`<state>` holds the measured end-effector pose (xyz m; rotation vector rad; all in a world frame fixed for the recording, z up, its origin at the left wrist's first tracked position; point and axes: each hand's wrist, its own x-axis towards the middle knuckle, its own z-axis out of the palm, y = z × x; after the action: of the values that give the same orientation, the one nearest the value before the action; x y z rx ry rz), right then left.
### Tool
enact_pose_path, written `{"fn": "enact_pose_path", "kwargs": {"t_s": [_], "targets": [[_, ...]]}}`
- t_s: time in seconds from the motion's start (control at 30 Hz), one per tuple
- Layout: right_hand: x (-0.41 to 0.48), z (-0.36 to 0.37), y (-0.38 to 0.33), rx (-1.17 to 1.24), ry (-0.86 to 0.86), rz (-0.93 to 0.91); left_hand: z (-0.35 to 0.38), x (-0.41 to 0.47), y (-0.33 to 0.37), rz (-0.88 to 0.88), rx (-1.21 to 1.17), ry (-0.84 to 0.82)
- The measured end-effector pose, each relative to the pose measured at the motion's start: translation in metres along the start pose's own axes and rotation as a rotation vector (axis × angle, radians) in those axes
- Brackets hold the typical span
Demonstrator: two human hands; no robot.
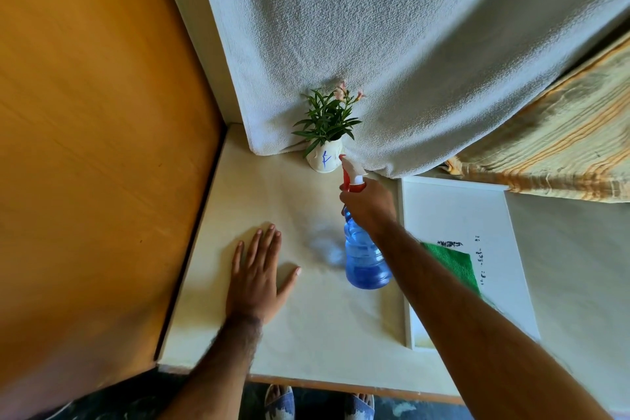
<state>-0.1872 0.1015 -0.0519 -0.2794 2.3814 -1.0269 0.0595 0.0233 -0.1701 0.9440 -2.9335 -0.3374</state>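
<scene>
My right hand (pixel 370 206) grips the neck of a blue spray bottle (pixel 364 256) with a red and white trigger head (pixel 351 174). The nozzle points toward a small green plant with pink flowers (pixel 329 116) in a white pot (pixel 325 158), which stands at the back of the table against the hanging cloth. The bottle is partly filled with liquid; I cannot tell whether its base touches the table. My left hand (pixel 257 278) lies flat on the pale table (pixel 300 324), fingers spread, to the left of the bottle.
A white tray (pixel 453 211) lies to the right and holds a green cloth (pixel 456 262). A grey-white towel (pixel 409 44) hangs behind the plant, with a striped fabric (pixel 562 147) on its right. An orange wooden panel (pixel 95 147) borders the table's left side.
</scene>
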Motion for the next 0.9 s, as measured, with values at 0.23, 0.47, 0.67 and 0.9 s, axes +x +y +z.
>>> {"fn": "enact_pose_path", "kwargs": {"t_s": [0.23,0.47,0.67,0.9], "targets": [[-0.002,-0.048,-0.012,0.336,0.266,-0.097,-0.003,-0.001,-0.001,0.009,-0.007,0.005],[0.007,-0.120,-0.002,0.586,0.551,-0.264,-0.004,0.000,0.000,0.014,-0.001,-0.013],[0.022,-0.134,0.034,0.513,0.639,-0.391,-0.005,0.000,0.003,0.017,-0.003,-0.021],[0.041,-0.125,0.068,0.409,0.583,-0.369,-0.006,0.001,0.002,0.016,0.001,-0.025]]}}
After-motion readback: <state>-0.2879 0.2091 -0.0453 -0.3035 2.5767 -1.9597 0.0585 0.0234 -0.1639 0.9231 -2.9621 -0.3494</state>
